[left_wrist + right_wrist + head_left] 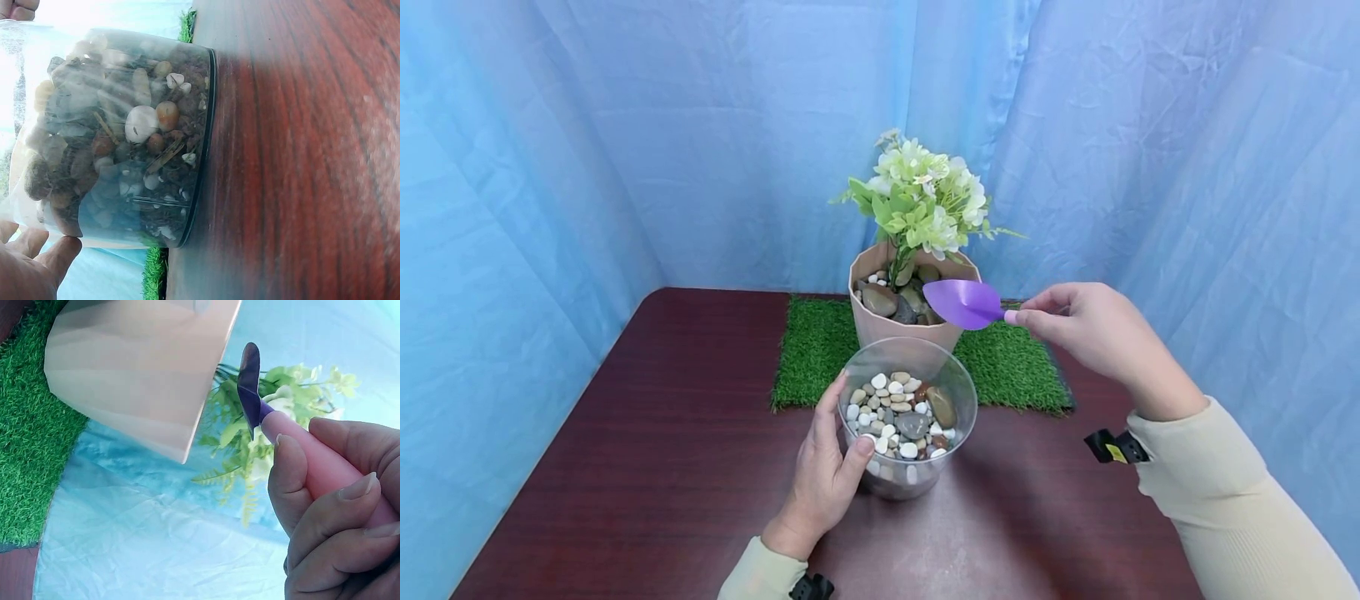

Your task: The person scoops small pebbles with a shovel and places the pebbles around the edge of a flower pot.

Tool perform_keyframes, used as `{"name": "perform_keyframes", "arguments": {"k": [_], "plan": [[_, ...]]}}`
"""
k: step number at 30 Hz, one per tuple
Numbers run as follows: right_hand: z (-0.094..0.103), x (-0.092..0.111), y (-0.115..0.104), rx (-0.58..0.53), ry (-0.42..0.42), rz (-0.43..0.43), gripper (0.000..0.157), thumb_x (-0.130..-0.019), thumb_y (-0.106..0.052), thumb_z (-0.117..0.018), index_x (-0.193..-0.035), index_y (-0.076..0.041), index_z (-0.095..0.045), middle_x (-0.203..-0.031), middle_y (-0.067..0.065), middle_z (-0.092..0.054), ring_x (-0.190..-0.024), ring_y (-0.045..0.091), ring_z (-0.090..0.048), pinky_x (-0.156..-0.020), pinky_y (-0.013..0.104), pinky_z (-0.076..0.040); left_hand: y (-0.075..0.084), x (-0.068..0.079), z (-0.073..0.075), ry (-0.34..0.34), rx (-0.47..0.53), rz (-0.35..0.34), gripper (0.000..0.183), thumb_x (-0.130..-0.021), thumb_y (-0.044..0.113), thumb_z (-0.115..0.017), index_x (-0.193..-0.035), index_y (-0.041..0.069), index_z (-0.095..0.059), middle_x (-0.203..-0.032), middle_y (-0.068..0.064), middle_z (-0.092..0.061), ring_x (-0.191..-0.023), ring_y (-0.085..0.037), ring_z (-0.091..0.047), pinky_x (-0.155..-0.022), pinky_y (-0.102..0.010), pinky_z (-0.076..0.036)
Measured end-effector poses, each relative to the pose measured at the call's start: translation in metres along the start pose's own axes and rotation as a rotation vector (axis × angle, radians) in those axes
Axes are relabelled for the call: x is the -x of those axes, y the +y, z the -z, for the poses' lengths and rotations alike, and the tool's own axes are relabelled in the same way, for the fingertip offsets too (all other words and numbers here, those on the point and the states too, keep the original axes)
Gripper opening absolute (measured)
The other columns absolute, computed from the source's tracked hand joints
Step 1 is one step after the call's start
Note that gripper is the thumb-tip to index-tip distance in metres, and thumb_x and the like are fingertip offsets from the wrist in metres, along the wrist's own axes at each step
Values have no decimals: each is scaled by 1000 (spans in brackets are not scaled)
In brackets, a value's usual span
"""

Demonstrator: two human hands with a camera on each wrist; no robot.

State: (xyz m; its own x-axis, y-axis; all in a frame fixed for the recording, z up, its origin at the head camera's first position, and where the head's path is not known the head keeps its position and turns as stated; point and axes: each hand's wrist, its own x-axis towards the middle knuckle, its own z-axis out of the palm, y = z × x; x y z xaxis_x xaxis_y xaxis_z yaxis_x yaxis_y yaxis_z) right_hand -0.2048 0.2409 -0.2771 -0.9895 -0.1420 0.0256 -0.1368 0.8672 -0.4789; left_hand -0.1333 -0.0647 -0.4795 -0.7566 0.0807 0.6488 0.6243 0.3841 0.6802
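My right hand (pixel 1078 325) grips the pink handle (pixel 331 459) of a small garden trowel with a purple blade (pixel 964 303). No stones show on the blade, which is raised and overlaps the pot's right rim in the head view. My left hand (pixel 827 467) holds the near left side of a clear plastic container (pixel 966 417), thumb and fingers around its wall near the rim. White, tan, brown and grey pebbles (pixel 891 412) fill much of the container, which stands on the table. In the left wrist view, smaller dark bits lie among the lower pebbles (pixel 142 124).
Behind the container, a pale pink faceted pot (pixel 880 327) holds large dark stones (pixel 880 300) and a plant with white flowers (pixel 925 192). It stands on a green grass mat (pixel 816 350) on the dark red wooden table (pixel 662 442). Blue curtains (pixel 737 150) surround the table's back and sides.
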Motion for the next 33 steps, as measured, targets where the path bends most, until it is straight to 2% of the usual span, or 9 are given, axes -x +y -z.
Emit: {"name": "perform_keyframes", "arguments": {"k": [10,15,24,33], "plan": [[-2,25,-19,31,9,36,40,-81,-68,-62,-94,-32,-72,-65,-3,-60,-59,18,-50,-55,34,-40,0,0,1,-7,16,6,71,-99,43,-47,-153,7,-19,-154,-10,-32,-135,-32,-40,-111,-28,-30],[-4,35,-26,67,15,103,32,-82,-65,-63,-90,-35,-70,-54,-5,-52,-47,13,-43,-48,32,-38,0,-1,1,-8,31,1,71,-99,42,-48,-153,7,-19,-154,-11,-32,-134,-32,-41,-111,-29,-31],[-12,39,-36,191,45,296,19,-85,-54,-67,-83,-35,-71,-64,-18,-60,-50,6,-49,-46,28,-41,0,-2,0,0,38,-6,70,-99,39,-50,-153,6,-19,-152,-12,-34,-132,-32,-44,-110,-33,-34],[-15,41,-50,333,63,303,9,-83,-45,-73,-82,-36,-72,-60,-23,-57,-47,3,-47,-43,28,-36,0,-1,0,-1,14,6,70,-97,35,-52,-153,8,-20,-153,-11,-34,-133,-32,-43,-111,-29,-31]]}}
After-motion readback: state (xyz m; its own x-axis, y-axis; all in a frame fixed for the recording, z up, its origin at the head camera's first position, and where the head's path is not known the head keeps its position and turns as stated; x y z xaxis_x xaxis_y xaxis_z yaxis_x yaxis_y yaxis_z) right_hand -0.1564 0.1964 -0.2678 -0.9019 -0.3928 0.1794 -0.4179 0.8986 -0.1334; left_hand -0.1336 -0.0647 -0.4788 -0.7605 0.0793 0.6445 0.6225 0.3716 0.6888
